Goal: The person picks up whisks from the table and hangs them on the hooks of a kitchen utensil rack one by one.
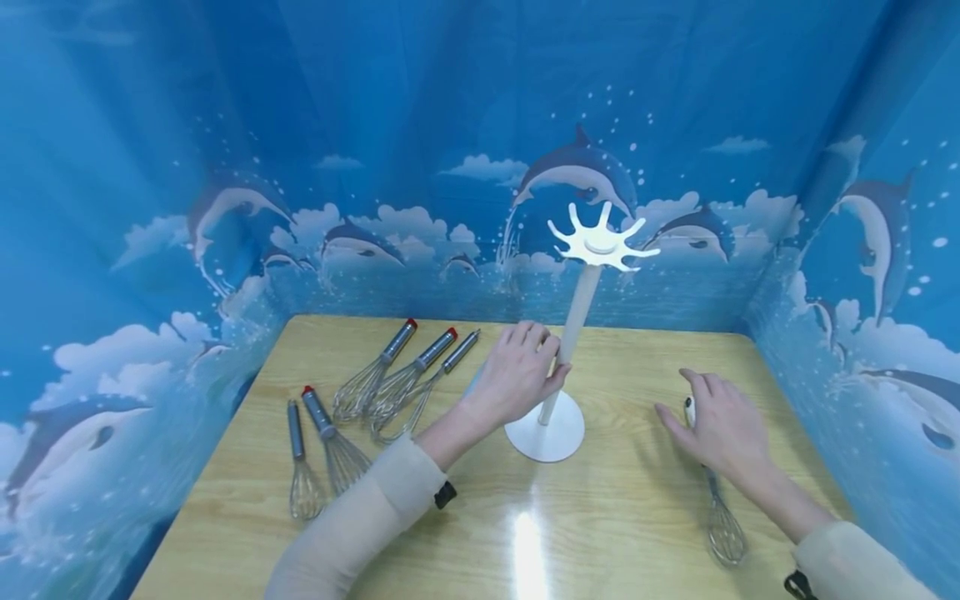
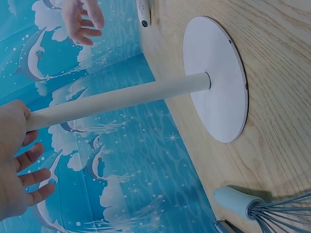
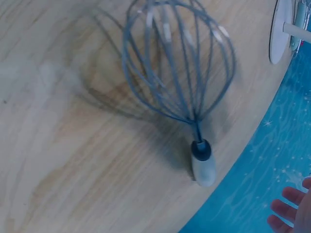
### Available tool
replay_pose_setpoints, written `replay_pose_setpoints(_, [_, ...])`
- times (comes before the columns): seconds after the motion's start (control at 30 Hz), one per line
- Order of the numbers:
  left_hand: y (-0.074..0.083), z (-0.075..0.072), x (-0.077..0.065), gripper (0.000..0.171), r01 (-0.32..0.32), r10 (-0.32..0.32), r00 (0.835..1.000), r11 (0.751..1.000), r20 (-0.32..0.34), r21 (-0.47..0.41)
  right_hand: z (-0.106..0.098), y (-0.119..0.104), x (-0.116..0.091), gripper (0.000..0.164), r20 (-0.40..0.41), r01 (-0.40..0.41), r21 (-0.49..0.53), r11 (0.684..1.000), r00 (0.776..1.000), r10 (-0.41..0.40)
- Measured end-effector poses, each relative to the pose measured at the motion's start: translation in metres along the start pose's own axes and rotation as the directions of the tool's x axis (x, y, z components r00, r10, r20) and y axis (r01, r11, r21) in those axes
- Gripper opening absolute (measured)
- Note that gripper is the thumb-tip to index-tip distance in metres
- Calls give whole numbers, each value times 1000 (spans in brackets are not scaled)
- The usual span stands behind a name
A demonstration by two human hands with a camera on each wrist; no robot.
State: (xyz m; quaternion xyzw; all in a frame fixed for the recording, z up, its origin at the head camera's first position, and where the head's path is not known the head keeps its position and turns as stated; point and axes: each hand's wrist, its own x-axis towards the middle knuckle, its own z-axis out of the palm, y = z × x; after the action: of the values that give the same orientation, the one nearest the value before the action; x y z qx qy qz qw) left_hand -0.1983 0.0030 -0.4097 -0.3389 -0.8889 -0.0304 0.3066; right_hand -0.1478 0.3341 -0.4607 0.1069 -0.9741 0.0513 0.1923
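My left hand (image 1: 517, 371) holds the pole of a white stand (image 1: 577, 312) between thumb and index finger; the other fingers (image 2: 34, 177) curl loosely beside it. The stand has a round base (image 2: 214, 82) and a top of several radiating hooks. Over at the right, my right hand (image 1: 723, 425) hovers above a whisk (image 1: 725, 529) with a white and black handle, partly covering it in the head view. In the right wrist view, that handle (image 3: 204, 170) lies apart from the spread fingers (image 3: 284, 209). A whisk with a pale green handle (image 2: 235, 201) lies near the base.
Several metal-handled whisks (image 1: 360, 392) lie on the left of the wooden table (image 1: 600, 533), some with red handle ends, including a small whisk (image 1: 296, 433) near the left edge. A blue dolphin-print curtain (image 1: 420, 125) surrounds the table at the back and sides.
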Motion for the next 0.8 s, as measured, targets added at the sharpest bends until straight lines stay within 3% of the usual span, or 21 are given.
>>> replay_pose_setpoints(0.33, [1, 0, 0, 31, 2, -2, 1000, 1000, -21, 16, 14, 20, -8, 79, 98, -198, 35, 979, 976, 194])
replay_pose_setpoints(0.8, [1, -2, 0, 31, 3, -3, 1000, 1000, 2, 16, 34, 37, -14, 79, 143, -240, 26, 970, 962, 234])
